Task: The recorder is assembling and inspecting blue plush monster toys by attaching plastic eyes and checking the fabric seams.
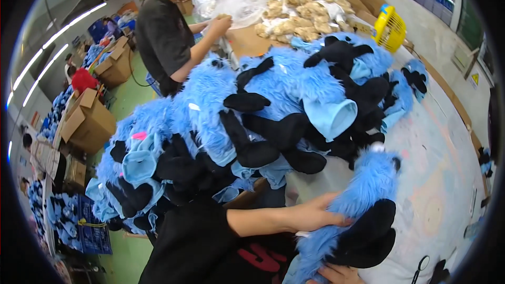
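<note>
A blue furry plush skin (366, 181) with black limbs (368, 236) lies over the white table in front of me. My left hand (318, 213) grips its side, fingers closed into the fur. Lower down, partly under a black limb, my right hand (339, 274) holds the same plush skin near the bottom edge of the view; some of its fingers are hidden. To the left and ahead is a large heap of similar blue plush skins (210, 105), with black limbs and light-blue cloth openings.
The white table (421, 179) stretches to the right, with a black-looped tool (422, 264) near its front. Tan plush pieces (305, 5) and a yellow plastic basket (390, 27) sit farther back. A co-worker (165, 31) stands across the heap. Cardboard boxes (88, 121) stand on the green floor.
</note>
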